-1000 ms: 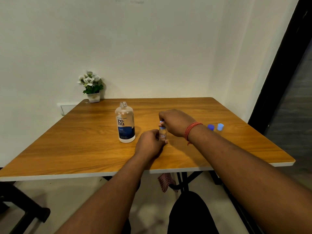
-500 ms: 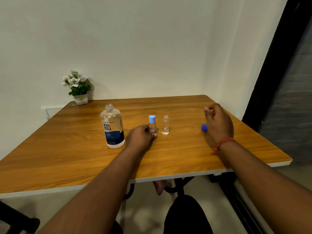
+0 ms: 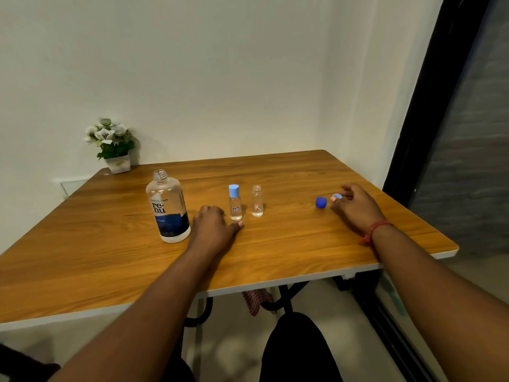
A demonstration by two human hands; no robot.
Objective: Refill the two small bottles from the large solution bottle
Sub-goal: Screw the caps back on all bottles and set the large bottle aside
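The large solution bottle (image 3: 168, 208) stands uncapped on the wooden table (image 3: 289, 244), left of centre. Two small clear bottles stand side by side in the middle: one with a light blue cap (image 3: 235, 202), and an uncapped one (image 3: 257, 201) to its right. My left hand (image 3: 212, 230) rests on the table between the large bottle and the capped small bottle, fingers loosely curled, holding nothing. My right hand (image 3: 355, 206) is at the right, fingertips pinching a light blue cap (image 3: 336, 196). A dark blue cap (image 3: 321, 202) lies just left of it.
A small potted plant (image 3: 113, 146) stands at the table's back left corner against the wall. A dark door frame (image 3: 440, 92) runs along the right. The table's front edge is near my knees (image 3: 297, 346).
My right hand left the small bottle, moved right to the caps and now pinches the light blue one. My left hand let go of the capped small bottle. The view shifted right.
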